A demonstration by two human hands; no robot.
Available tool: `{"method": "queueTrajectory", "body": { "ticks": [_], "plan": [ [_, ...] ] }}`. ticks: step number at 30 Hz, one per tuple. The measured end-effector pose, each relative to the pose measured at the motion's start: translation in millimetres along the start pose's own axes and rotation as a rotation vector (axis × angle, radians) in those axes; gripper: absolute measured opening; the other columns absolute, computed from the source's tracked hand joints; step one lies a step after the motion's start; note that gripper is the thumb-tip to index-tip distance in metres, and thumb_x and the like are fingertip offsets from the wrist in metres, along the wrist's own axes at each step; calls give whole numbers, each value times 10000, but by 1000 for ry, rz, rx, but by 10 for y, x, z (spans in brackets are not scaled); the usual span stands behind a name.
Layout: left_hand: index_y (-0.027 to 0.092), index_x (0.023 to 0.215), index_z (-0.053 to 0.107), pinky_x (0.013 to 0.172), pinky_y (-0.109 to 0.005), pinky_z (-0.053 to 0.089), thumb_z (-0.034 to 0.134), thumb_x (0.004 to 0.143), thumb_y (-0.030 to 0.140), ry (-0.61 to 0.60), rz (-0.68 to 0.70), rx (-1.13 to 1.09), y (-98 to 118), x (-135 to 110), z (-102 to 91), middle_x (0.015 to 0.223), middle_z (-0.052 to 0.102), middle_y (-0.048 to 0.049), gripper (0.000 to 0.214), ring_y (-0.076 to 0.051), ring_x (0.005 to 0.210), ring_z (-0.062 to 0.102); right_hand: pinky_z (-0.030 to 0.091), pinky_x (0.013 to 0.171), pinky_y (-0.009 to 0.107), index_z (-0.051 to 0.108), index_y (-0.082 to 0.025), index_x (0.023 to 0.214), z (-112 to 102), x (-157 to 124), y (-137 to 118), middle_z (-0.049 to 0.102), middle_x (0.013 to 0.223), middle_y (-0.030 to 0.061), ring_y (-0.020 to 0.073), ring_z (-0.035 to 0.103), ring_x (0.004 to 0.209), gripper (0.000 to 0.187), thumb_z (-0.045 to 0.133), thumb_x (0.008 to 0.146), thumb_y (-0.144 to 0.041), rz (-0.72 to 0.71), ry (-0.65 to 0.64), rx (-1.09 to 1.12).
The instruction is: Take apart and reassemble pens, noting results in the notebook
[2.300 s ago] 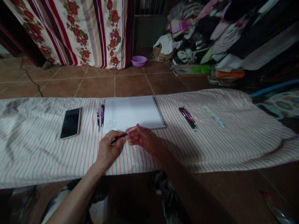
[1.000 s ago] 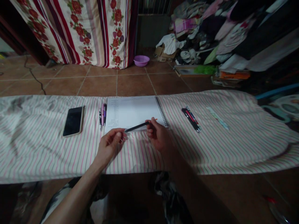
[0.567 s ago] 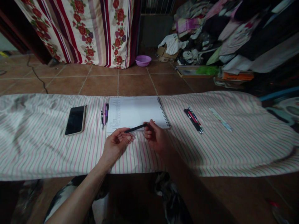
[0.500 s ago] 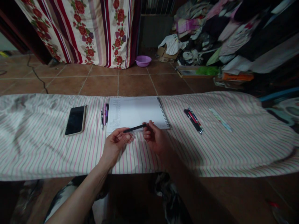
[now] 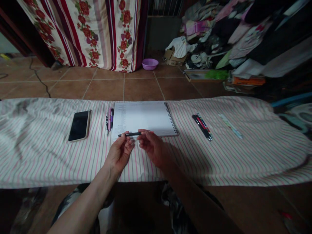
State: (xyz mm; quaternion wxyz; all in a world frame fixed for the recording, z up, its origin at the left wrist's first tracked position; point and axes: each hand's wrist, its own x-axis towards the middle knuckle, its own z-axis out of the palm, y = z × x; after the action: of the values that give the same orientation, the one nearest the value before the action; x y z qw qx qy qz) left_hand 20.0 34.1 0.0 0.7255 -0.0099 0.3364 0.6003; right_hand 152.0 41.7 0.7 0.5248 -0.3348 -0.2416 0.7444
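Between both hands a black pen point(image 5: 133, 134) lies nearly level, just over the near edge of a spiral notebook point(image 5: 146, 113). My left hand point(image 5: 120, 149) pinches it near its left end, between thumb and fingers. At its right end, my right hand point(image 5: 152, 146) closes thumb and fingertips on it. The notebook is open at a mostly white page with some print down the left side, its wire coil on the right. Left of the notebook lie several pens point(image 5: 109, 120), pink, purple and patterned.
A phone point(image 5: 79, 126) with a dark screen rests on the striped cloth point(image 5: 48, 162) at left. To the right are a cluster of pens point(image 5: 202, 126) and a pale patterned strip point(image 5: 230, 125). Beyond, on the tiled floor, stand a purple basin point(image 5: 149, 64) and heaped clothes.
The pen has shifted left and turned from slanted to nearly level. My left hand has moved its grip along the pen, and my right hand has come left with its palm turned more inward.
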Motion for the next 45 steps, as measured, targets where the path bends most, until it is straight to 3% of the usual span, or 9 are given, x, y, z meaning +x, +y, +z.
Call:
{"method": "queueTrajectory", "body": {
  "ticks": [4, 16, 26, 30, 40, 45],
  "plan": [
    [91, 749, 610, 498, -135, 455, 415, 891, 119, 3, -9, -47, 18, -2, 8, 610, 544, -22, 243, -52, 514, 517, 506, 598, 198, 667, -128, 888, 29, -34, -41, 693, 757, 44, 94, 619, 636, 419, 571, 758, -515, 94, -126, 89],
    [92, 793, 611, 572, -181, 503, 386, 908, 140, -54, -29, -99, 10, 8, 3, 720, 632, -44, 257, -86, 622, 600, 508, 681, 225, 656, -158, 998, -18, -81, 7, 707, 883, 60, 119, 647, 749, 370, 609, 774, -449, 35, -241, 58],
    [116, 777, 625, 569, -189, 529, 614, 774, 119, -123, 64, 65, 39, -28, 19, 721, 648, -23, 11, -95, 625, 611, 495, 687, 251, 675, -191, 942, 5, -100, 38, 694, 807, 29, 106, 616, 703, 275, 645, 756, -392, -52, -222, -5],
    [116, 760, 634, 600, -159, 529, 600, 774, 81, -93, 98, 63, 48, -28, 14, 739, 660, -19, 51, -89, 673, 627, 499, 719, 247, 684, -192, 948, -7, -115, 49, 698, 821, 31, 105, 622, 720, 271, 635, 769, -389, -50, -212, 4],
    [114, 790, 633, 661, -206, 551, 571, 806, 104, -108, 107, 45, 21, -30, 40, 778, 673, -28, 65, -108, 713, 644, 505, 723, 195, 673, -179, 972, -40, -69, 55, 701, 857, 33, 89, 630, 748, 298, 613, 787, -405, -7, -194, 74],
    [104, 786, 636, 607, -178, 545, 560, 813, 107, -112, 97, 46, 22, -39, 43, 765, 668, -36, 81, -108, 691, 646, 510, 716, 177, 681, -177, 951, -47, -60, 55, 708, 847, 18, 90, 644, 771, 303, 613, 783, -420, 19, -191, 129]
  ]
}}
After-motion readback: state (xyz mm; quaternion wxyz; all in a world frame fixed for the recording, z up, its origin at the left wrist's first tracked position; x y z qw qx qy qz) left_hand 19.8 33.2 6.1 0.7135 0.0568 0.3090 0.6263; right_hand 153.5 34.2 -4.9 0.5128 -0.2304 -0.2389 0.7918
